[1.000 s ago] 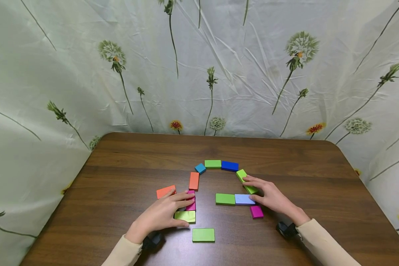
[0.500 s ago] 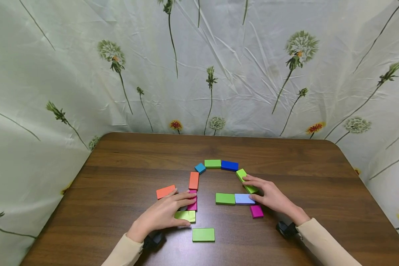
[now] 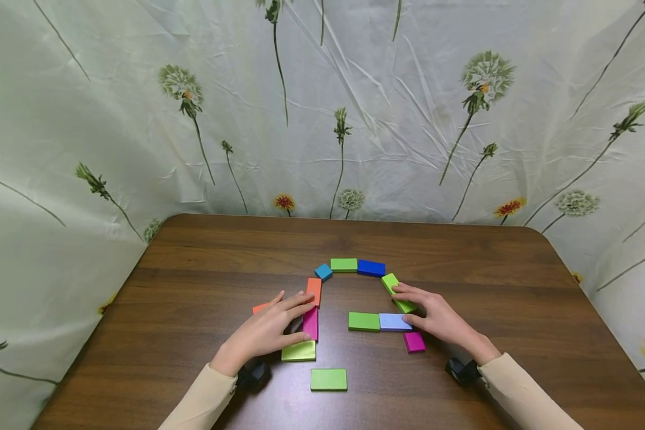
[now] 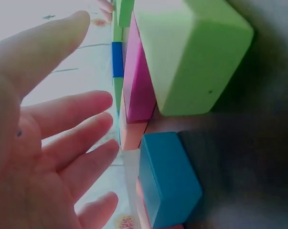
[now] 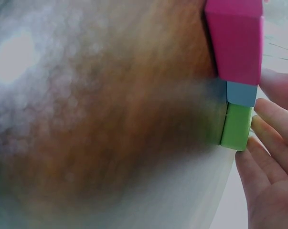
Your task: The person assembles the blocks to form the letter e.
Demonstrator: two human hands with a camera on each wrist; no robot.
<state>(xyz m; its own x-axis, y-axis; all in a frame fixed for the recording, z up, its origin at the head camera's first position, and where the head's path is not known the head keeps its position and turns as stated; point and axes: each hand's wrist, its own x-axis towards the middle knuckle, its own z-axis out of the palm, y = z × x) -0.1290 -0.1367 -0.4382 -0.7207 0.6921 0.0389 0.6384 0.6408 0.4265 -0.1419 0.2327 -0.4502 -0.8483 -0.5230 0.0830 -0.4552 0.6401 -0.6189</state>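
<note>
Over the left column of flat blocks hovers my left hand (image 3: 269,328), fingers spread and nearly straight. Its fingertips overlap an orange block (image 3: 314,291) and a magenta block (image 3: 310,325); its thumb is by the far edge of a yellow-green block (image 3: 295,353). In the left wrist view a teal block (image 4: 165,179) sits below the fingers; the head view hides it. My right hand (image 3: 438,316) rests its relaxed fingers on a slanted lime green block (image 3: 390,282). Its thumb tip is at the right end of a light blue block (image 3: 393,322).
A green block (image 3: 364,321) adjoins the light blue one. Farther back lie a small blue block (image 3: 324,272), a green block (image 3: 344,265) and a dark blue block (image 3: 371,267). A magenta block (image 3: 414,342), a green block (image 3: 328,380) and a partly covered orange block (image 3: 259,309) lie nearer.
The magenta block on the left shifted slightly right under my left fingers. My left hand then moved away from me, uncovering more of the magenta and yellow-green blocks. My right hand stayed still.
</note>
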